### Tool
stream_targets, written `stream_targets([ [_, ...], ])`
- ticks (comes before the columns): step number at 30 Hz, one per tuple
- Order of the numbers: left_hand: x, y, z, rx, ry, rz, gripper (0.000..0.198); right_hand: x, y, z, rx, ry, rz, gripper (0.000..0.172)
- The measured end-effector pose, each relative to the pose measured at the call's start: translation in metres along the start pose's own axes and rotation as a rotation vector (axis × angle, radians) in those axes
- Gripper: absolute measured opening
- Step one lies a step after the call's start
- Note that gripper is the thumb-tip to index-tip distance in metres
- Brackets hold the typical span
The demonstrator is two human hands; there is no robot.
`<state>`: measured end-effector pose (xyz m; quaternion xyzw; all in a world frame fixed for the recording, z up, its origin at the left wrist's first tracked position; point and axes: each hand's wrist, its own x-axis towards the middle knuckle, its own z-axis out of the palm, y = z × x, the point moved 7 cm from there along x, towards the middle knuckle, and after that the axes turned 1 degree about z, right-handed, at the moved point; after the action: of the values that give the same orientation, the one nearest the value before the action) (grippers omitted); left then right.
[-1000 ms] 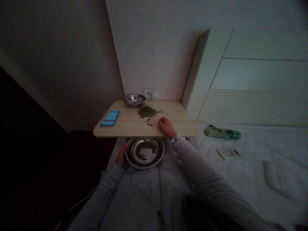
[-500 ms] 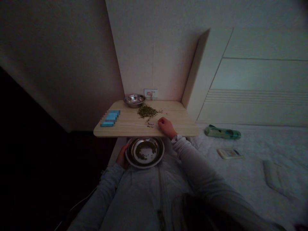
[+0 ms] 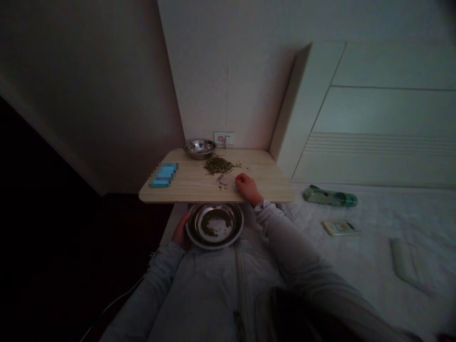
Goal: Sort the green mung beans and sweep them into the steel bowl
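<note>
My left hand (image 3: 182, 232) is closed on the left rim of a steel bowl (image 3: 239, 232), held below the table's front edge. Small green beans (image 3: 211, 219) lie in the bowl along its upper and left side. Over the table, my right hand (image 3: 248, 188) is closed, with fingertips pinching a thin see-through piece of plastic (image 3: 231, 182); its exact kind is hard to make out. A few loose beans (image 3: 222, 186) lie at the plastic's left end. Behind them is a larger pile of green beans (image 3: 218, 165) on the light wooden table (image 3: 188, 187).
A second steel bowl (image 3: 200, 149) stands at the table's back left. A blurred blue rectangle (image 3: 164, 175) lies on the left. On the bed to the right are a green bottle (image 3: 329, 196), a phone (image 3: 341, 228) and a pale flat item (image 3: 409, 263). A wall socket (image 3: 223, 138) is behind.
The loose beans by the plastic have shifted slightly and spread apart. My right hand has barely moved; the bowl in my left hand stays where it was.
</note>
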<state>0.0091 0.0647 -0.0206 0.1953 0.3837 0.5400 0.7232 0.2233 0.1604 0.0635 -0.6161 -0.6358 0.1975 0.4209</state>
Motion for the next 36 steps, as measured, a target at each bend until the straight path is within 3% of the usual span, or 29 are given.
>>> stream_targets([
  [36, -0.0006, -0.0013, -0.0034, 0.006, 0.040, -0.019, 0.028, -0.0031, -0.0056, 0.0004, -0.024, -0.047, -0.019, 0.015],
])
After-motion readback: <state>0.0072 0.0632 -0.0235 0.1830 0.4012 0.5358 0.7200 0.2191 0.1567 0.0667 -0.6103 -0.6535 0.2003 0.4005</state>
